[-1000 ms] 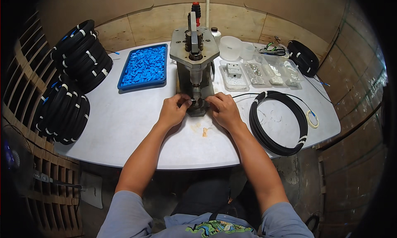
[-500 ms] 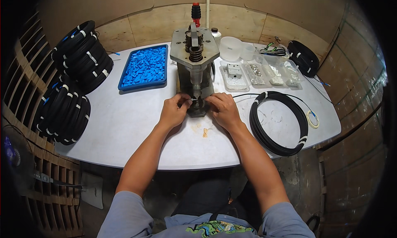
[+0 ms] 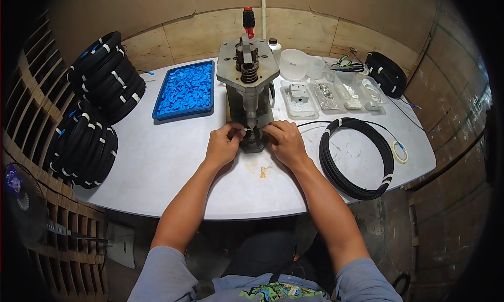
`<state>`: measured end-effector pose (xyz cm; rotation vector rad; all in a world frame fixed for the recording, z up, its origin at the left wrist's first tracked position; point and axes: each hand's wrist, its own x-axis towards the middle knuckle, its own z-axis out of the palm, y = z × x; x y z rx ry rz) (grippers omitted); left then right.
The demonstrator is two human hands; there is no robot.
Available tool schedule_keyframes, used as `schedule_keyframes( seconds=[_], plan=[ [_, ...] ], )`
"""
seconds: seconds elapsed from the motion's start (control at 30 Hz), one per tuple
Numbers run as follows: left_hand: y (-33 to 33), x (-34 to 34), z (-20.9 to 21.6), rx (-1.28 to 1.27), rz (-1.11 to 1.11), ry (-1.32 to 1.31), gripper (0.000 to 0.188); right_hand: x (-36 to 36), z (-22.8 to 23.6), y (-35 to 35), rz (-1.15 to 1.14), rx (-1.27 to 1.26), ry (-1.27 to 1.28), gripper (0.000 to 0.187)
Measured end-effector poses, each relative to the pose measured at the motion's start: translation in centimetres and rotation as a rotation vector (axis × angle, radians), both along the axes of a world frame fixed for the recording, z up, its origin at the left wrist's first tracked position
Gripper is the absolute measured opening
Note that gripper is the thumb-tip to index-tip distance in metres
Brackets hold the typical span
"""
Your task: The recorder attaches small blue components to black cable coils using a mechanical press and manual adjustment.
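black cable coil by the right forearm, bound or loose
Bound: white ties wrap the black cable coil at two spots, though a length of cable runs out toward the right hand.

One left hand (image 3: 223,143) and one right hand (image 3: 286,141) were at one press (image 3: 248,65). At left stood two stacks of black coils (image 3: 84,149) and one blue tray (image 3: 184,114) of blue pieces (image 3: 184,89), too many to count. At right were one large coil (image 3: 341,184), one tape roll (image 3: 401,160), four clear boxes (image 3: 302,113), and two round tubs (image 3: 294,64).
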<state>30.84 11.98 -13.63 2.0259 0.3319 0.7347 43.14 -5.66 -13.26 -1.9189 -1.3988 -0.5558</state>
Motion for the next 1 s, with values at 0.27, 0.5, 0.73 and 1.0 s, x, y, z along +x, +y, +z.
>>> schedule_keyframes(
  seconds=[0.27, 0.5, 0.73, 1.0],
  plan=[
    [-0.06, 0.07, -0.01, -0.022, -0.007, 0.006, 0.020, -0.06, 0.18, 0.12, 0.000, 0.052, -0.035, 0.029],
    [0.11, 0.07, -0.30, -0.013, -0.006, -0.005, 0.019, -0.24, 0.31, 0.13, -0.014, 0.021, -0.024, 0.030],
    [-0.17, -0.08, 0.05, 0.002, 0.007, 0.002, 0.021, -0.26, 0.29, -0.12, -0.014, -0.003, 0.002, 0.033],
    [0.17, 0.01, -0.39, -0.006, -0.006, 0.003, 0.020, -0.44, 0.44, -0.07, -0.019, -0.001, -0.006, 0.031]
  ],
)
